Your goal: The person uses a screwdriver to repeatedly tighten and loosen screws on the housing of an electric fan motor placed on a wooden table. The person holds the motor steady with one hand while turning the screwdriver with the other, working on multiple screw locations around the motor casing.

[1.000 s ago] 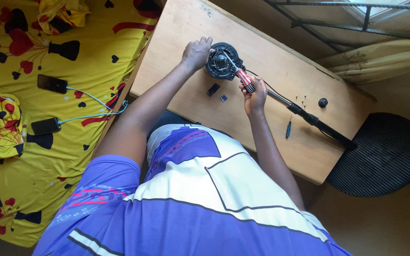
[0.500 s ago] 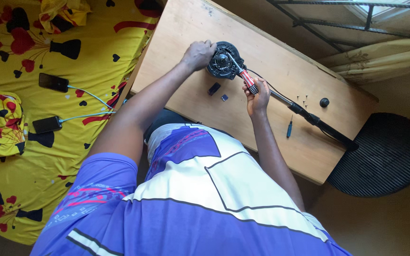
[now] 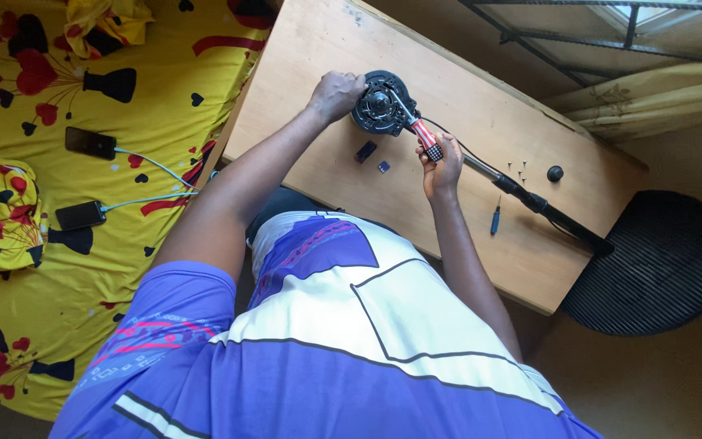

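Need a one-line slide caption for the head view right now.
Left hand steadies a round black motor housing on the wooden table while the right hand works a red-handled screwdriver into it.

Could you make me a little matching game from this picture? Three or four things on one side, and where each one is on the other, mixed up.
Things:
1. red-handled screwdriver
2. small blue screwdriver
3. round black motor housing
4. two phones

Places:
A. on the yellow flowered bedspread, cables attached
B. in the right hand
C. lying free on the wooden table
D. under the left hand

Pairs: 1-B, 2-C, 3-D, 4-A
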